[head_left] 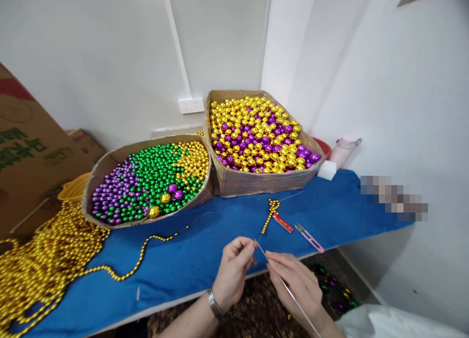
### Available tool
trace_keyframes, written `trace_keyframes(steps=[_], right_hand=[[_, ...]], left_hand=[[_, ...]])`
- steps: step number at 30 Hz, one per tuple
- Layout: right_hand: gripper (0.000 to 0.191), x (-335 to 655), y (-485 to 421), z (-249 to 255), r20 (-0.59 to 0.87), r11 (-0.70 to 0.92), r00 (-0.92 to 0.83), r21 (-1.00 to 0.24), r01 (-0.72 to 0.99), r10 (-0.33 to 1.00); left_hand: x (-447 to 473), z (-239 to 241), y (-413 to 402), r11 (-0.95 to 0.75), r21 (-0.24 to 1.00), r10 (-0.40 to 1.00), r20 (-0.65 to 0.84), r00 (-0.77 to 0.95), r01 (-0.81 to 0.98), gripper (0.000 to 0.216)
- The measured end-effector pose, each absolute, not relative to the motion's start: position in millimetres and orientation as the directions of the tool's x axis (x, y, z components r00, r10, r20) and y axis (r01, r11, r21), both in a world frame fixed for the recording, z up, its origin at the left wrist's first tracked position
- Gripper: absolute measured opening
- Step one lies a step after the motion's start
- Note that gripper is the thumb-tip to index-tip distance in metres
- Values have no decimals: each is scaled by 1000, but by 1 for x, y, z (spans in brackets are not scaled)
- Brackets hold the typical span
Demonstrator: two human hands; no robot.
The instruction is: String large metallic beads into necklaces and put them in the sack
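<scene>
Right hand (296, 283) grips a long needle (263, 250); left hand (233, 272) pinches closed at its tip.
Red packet (283, 223) and brown carton (27, 174) bear characters too unclear to read.

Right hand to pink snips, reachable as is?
Probably yes: the pink snips lie on the blue cloth just beyond the right hand, with nothing visible between. That hand holds a long needle, though, so it would likely have to let go first.

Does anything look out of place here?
Four large beads, two gold, two purple, lie among the small beads in the left box; they look strayed, resembling those in the right box.
</scene>
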State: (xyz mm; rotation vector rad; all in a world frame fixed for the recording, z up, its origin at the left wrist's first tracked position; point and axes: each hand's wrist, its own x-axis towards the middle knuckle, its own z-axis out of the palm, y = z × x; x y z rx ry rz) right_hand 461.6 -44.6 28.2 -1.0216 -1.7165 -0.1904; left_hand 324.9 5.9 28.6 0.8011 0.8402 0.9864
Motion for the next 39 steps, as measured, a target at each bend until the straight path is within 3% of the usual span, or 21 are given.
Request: trace_keyframes(steps=[15,27,39], right_hand=[[43,465,-45,22,853,636,-87,-312,706,515],[34,464,-46,21,857,612,-69,-307,729,511],[37,465,-46,22,856,638,-76,-318,701,511]], left_hand=[[325,27,6,343,853,922,-225,316,-395,23],[326,27,6,337,855,923,-216,319,-394,22],[327,27,5,357,837,915,-222,338,-416,20]])
